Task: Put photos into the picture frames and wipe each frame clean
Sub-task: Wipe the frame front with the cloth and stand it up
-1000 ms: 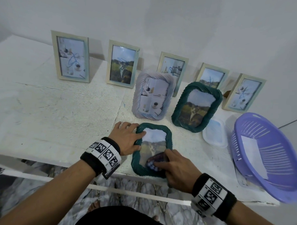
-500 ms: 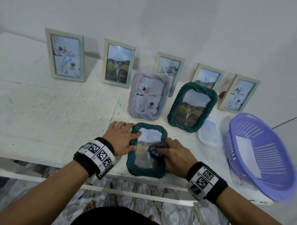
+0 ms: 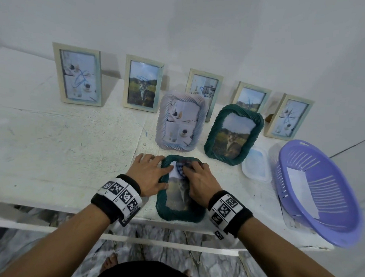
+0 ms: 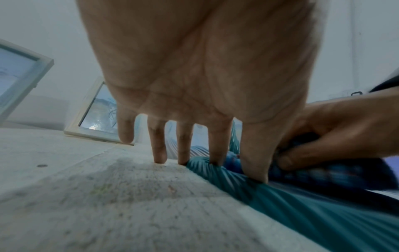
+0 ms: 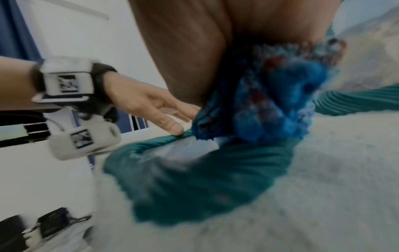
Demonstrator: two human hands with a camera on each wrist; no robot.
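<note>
Right hand (image 3: pixel 198 181) bunches a blue patterned cloth (image 3: pixel 181 167) in a closed grip on the dark green ribbed frame (image 3: pixel 179 212), flat at the white surface's (image 3: pixel 63 155) near edge; left hand (image 3: pixel 149 174), fingers straight, steadies it.

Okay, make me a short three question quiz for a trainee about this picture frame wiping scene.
1. True or false: the green frame being wiped lies flat on the table.
2. What does the right hand press on the glass? A) blue cloth B) sponge C) paper towel
3. How many frames stand upright behind it?

Key:
1. True.
2. A, the blue cloth, while the left hand steadies the frame's left edge.
3. Seven: five pale rectangular frames, one lilac frame, one green one.
</note>
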